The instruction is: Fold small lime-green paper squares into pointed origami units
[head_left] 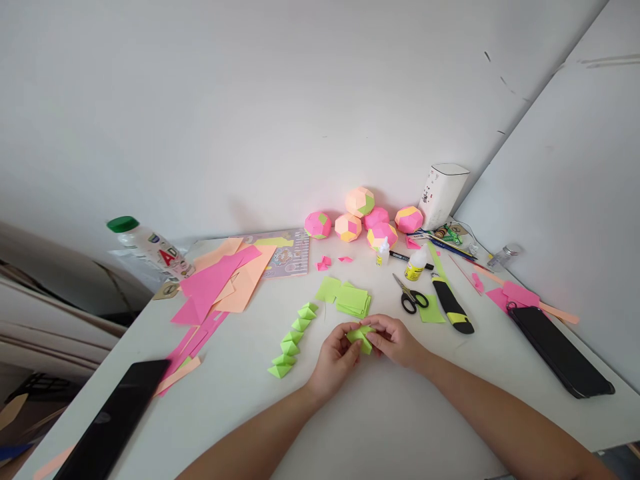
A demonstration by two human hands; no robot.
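Between my two hands is a small folded green paper (361, 339). My left hand (336, 357) pinches its left side with thumb and fingers, and my right hand (395, 341) grips its right side. Just beyond them lies a stack of green paper squares (353, 299), beside a loose green sheet (328, 289). A slanting row of folded green pieces (290, 347) sits left of my left hand. Black-handled scissors (411, 295) and a black and yellow cutter (453, 305) lie beyond my right hand.
Several paper balls (348, 227) stand by the wall near a white container (444, 193). Two glue bottles (415, 264) stand before them. Pink and orange sheets (215, 280) and a white bottle (155, 250) are at left. Dark flat objects lie at left (113, 420) and right (560, 350).
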